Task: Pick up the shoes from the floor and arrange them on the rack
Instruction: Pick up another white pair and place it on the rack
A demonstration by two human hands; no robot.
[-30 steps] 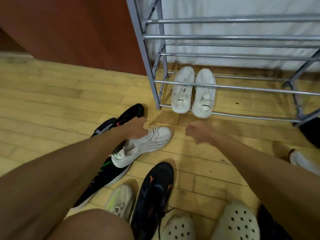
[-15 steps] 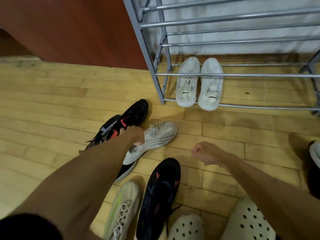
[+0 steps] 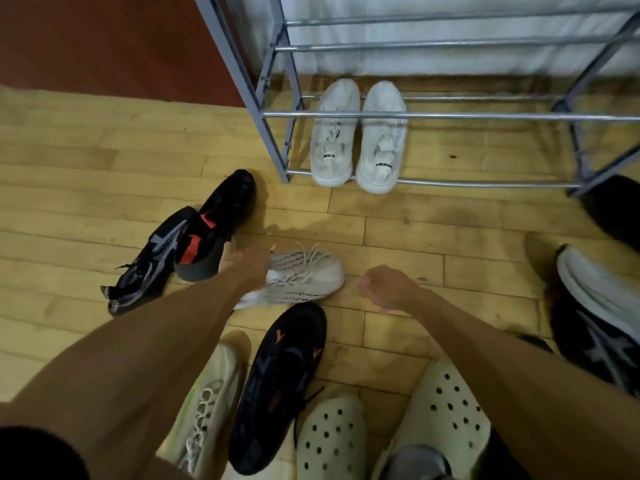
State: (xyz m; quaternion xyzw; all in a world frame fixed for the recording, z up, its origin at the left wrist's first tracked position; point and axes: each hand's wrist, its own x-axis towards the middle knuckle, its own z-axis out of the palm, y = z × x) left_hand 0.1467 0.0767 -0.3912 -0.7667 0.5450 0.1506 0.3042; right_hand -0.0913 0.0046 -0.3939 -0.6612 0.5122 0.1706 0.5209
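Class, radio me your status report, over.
Left hand on white knit sneaker, grip hidden. Right hand fisted, empty. Sneaker not on rack; black shoe close beside.

The left hand [image 3: 246, 268] hides the heel of the knit shoe [image 3: 308, 275], its grip unclear; at 3 o'clock the edge cuts a dark shoe [image 3: 602, 348].

We see a home's shoe corner: a metal rack [image 3: 485, 116] on a wooden plank floor [image 3: 69, 174], a white pair [image 3: 334, 140] inside the rack, loose shoes [image 3: 277, 386] before it
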